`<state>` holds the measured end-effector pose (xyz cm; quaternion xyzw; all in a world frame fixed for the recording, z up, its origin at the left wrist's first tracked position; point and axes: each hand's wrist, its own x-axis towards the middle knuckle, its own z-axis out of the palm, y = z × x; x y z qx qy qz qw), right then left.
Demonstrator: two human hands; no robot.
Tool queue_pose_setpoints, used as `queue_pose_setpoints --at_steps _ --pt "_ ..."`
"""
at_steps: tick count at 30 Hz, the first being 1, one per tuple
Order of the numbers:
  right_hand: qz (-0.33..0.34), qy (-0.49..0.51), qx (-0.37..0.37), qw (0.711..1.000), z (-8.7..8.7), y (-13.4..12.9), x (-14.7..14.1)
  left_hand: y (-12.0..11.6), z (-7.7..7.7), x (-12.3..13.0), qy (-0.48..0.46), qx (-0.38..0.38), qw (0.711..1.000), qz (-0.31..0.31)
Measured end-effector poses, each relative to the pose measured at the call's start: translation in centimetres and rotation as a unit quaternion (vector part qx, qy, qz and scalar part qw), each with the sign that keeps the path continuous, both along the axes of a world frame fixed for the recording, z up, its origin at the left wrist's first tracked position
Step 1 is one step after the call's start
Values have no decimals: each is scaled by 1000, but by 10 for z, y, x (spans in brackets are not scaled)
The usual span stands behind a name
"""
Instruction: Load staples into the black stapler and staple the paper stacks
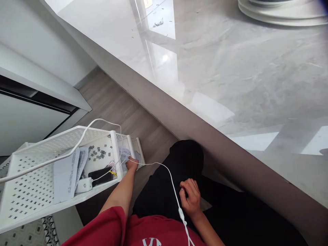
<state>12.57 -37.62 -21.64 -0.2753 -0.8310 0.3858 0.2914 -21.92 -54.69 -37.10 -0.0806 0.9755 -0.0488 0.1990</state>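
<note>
My left hand (132, 164) reaches down at the side of a white tiered basket cart, by a lower tier (125, 150) holding papers. Its fingers are curled and partly hidden; what they grip cannot be made out. A thin white cable (156, 163) runs past that hand and over my lap. Close to my body, my right hand (191, 197) hovers over or rests on my dark trousers, fingers loosely curled in with nothing visible in them. In the top basket (33, 184) lie folded papers (67, 174), a white charger (84, 185) and a black flat device (103, 176).
A glossy marble-look tabletop (256, 85) fills the upper right, with stacked white plates (279, 17) at its far edge and crumpled scraps (158, 23). A thick white cable (84, 135) arches over the cart. Wood-look floor (115, 92) lies between table and cabinet (33, 112).
</note>
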Motion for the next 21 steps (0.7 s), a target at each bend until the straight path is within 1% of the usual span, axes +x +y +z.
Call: queue_pose_setpoints --at_steps 3,5,8,10,11,13,17,19,21 --pt "-1 -4 -3 1000 0 0 -1 -4 4 -2 10 -29 999 23" --pt "-3 -6 -3 1000 0 0 -1 -4 8 -4 34 -42 998 19" --pt "-4 -2 1 1000 0 0 1 0 12 -7 64 -40 997 -29" --pt "-4 1 4 1000 0 -1 2 7 12 -12 63 -27 995 -68" --pt "-3 1 5 1000 0 -1 3 11 11 -15 58 -23 995 -78" --pt "-3 0 5 1000 1 -1 3 20 7 -25 43 -27 996 -71" --pt "-5 1 3 1000 1 -1 1 31 4 -46 12 -53 998 -25" --pt "-9 4 4 1000 2 -1 -1 31 6 -51 11 -62 998 -14" --pt "-13 4 6 1000 3 0 -4 29 10 -49 30 -62 997 -21"
